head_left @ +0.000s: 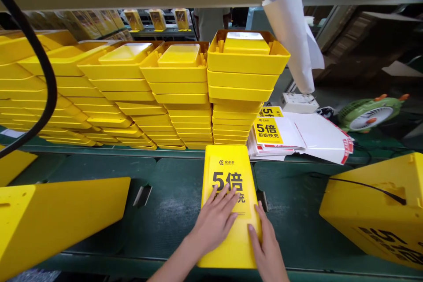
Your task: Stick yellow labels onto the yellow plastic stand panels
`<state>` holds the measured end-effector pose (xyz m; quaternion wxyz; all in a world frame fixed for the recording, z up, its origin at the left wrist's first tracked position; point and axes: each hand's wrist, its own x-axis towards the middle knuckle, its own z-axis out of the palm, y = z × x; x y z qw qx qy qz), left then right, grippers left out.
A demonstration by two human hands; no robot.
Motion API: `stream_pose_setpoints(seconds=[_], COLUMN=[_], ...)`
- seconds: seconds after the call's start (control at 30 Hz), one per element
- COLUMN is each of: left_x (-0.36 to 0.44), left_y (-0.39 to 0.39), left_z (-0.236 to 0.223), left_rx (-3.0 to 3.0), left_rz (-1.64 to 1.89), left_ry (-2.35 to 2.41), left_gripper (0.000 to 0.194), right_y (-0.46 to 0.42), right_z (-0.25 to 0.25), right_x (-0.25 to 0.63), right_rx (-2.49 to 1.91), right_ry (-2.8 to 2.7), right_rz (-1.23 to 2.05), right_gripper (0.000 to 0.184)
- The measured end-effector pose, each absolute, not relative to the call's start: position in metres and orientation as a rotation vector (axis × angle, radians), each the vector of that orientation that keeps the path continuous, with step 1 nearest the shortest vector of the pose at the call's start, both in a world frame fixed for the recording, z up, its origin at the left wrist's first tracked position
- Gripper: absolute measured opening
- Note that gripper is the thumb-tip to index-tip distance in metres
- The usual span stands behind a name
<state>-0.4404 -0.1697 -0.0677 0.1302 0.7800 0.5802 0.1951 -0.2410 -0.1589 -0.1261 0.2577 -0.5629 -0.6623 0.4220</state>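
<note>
My left hand (pixel 216 220) lies flat, fingers spread, over the printed label (pixel 231 187) of the yellow plastic housing (pixel 228 246). My right hand (pixel 266 244) is open along its right edge. The housing rests under both hands on the green surface (pixel 175 211). Beyond them stand stacked yellow trays (pixel 231 92).

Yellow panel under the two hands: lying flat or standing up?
Lying flat: the yellow panel shows its printed face upward, and the left hand rests on it.
</note>
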Motion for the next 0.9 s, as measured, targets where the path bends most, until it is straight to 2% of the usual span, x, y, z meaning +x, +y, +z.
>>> stream_pose_setpoints(seconds=[0.1, 0.27, 0.33, 0.47, 0.53, 0.6, 0.73, 0.83, 0.9], left_x=[-0.461, -0.476, -0.461, -0.433, -0.436, -0.451, -0.476, -0.461, -0.432], left_y=[-0.109, -0.019, -0.028, -0.118, -0.152, -0.148, -0.049, 0.001, -0.016], left_z=[-0.066, -0.06, -0.059, -0.065, -0.067, -0.064, -0.054, -0.054, -0.056], left_rx=[2.325, 2.309, 2.369, 2.433, 2.412, 2.415, 2.367, 2.232, 2.215], left_rz=[0.383, 0.443, 0.425, 0.363, 0.365, 0.362, 0.398, 0.543, 0.586], left_ry=[1.704, 1.823, 1.723, 1.242, 1.038, 0.981, 1.432, 1.731, 1.764], left_gripper=[0.055, 0.066, 0.076, 0.093, 0.087, 0.076, 0.063, 0.074, 0.08], right_y=[-0.164, -0.162, -0.162, -0.164, -0.164, -0.163, -0.162, -0.162, -0.163], right_z=[-0.13, -0.127, -0.125, -0.131, -0.136, -0.139, -0.133, -0.127, -0.128], right_x=[-0.244, -0.244, -0.245, -0.247, -0.246, -0.245, -0.241, -0.241, -0.242], right_rx=[-1.522, -1.571, -1.58, -1.557, -1.538, -1.533, -1.546, -1.565, -1.586], right_ry=[-1.747, -1.561, -1.497, -1.444, -1.434, -1.441, -1.486, -1.516, -1.523], right_rz=[1.144, 1.201, 1.207, 1.218, 1.206, 1.221, 1.26, 1.253, 1.235], right_gripper=[0.054, 0.056, 0.055, 0.054, 0.054, 0.054, 0.056, 0.057, 0.059])
